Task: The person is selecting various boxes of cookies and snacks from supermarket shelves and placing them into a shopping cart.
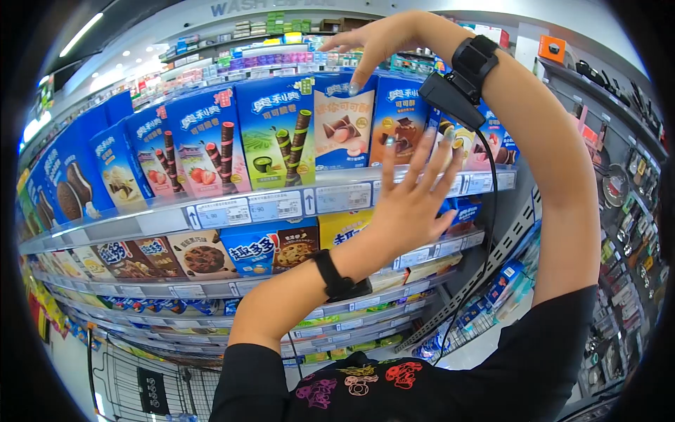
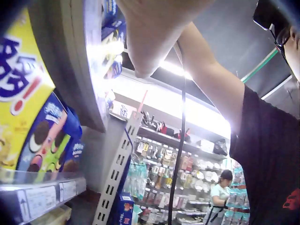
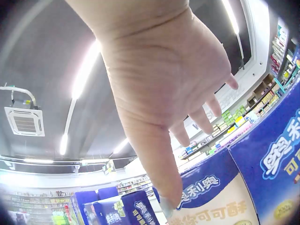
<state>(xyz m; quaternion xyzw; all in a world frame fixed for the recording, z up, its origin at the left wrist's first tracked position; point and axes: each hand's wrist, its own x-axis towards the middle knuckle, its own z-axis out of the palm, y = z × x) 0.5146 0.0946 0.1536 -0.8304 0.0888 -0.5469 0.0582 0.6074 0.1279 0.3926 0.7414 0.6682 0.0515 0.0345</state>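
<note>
My right hand [image 1: 383, 43] reaches over the top of a blue and beige cookie box [image 1: 342, 133], its thumb at the upper front edge and its fingers stretched out above. In the right wrist view the thumb of the hand [image 3: 164, 84] lies against that box [image 3: 211, 197]; the other fingers point away past it. My left hand [image 1: 411, 211] is spread, palm toward the shelf, in front of the price rail [image 1: 344, 197] and the lower part of a blue and brown box [image 1: 401, 116]. Only part of the left hand [image 2: 154, 37] shows at the top of the left wrist view.
Blue boxes with rolled wafers [image 1: 278, 133] stand left of the beige one. Cookie boxes [image 1: 204, 254] fill the shelf below. A cart [image 1: 151, 383] is at lower left, hanging goods [image 1: 633, 232] at right. A person [image 2: 218, 197] stands in the background. Black cables hang from the wrist cameras.
</note>
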